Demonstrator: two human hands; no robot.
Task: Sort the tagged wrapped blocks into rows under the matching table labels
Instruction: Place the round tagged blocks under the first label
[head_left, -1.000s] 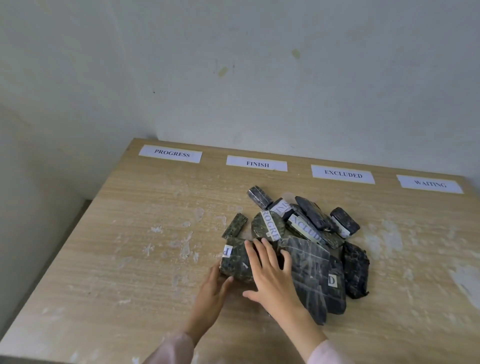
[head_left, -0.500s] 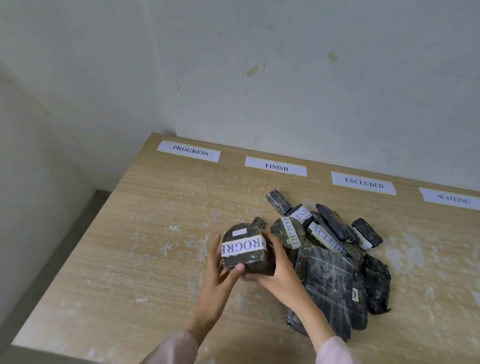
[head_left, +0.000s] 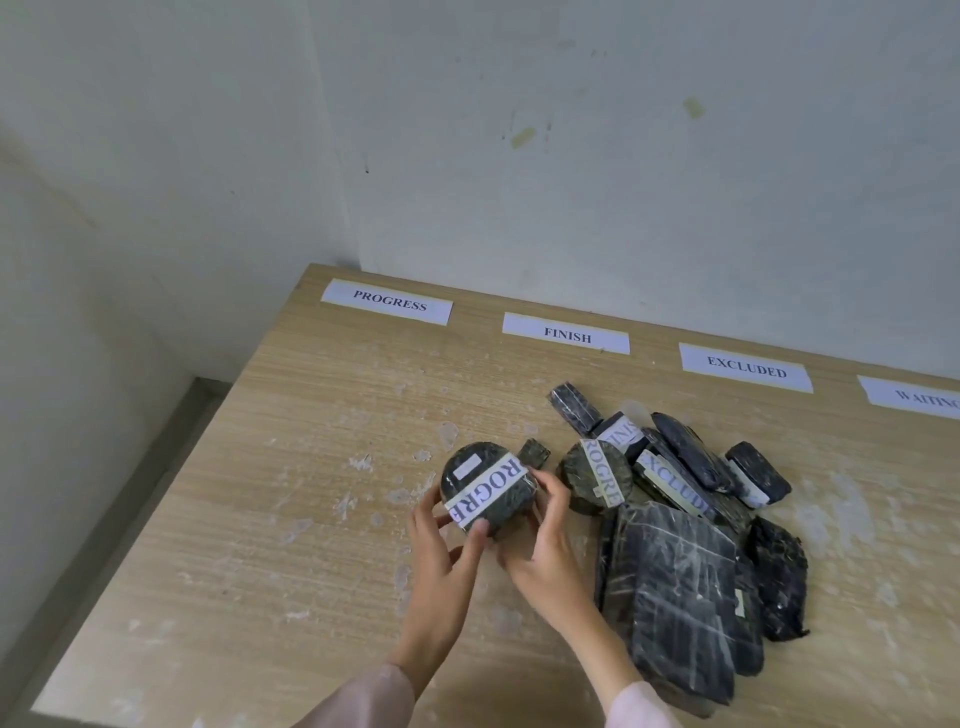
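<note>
Wooden, pale and scuffed, the worktop carries four paper labels along its far edge. At the left we see the PROGRESS label, with bare surface under it. Then come our left hand and right hand, and both hold one round wrapped block a little above the worktop. The fingers of the left hand curl on its left side and those of the right hand close on its right edge. Its white tag faces us and shows the letters ROGRE.

To do this step well, we think we should carry the block forward and to the left, put it down just under the PROGRESS label with the tag up, and leave space beside it for a row. Another round block in the pile shows the same letters, so it probably goes next to it.

Further right stand the FINISH label and the EXCLUDED label. The WAITING label is cut by the picture edge. In the pile several blocks overlap, and for the big dark ones in front we cannot read any tag.
</note>
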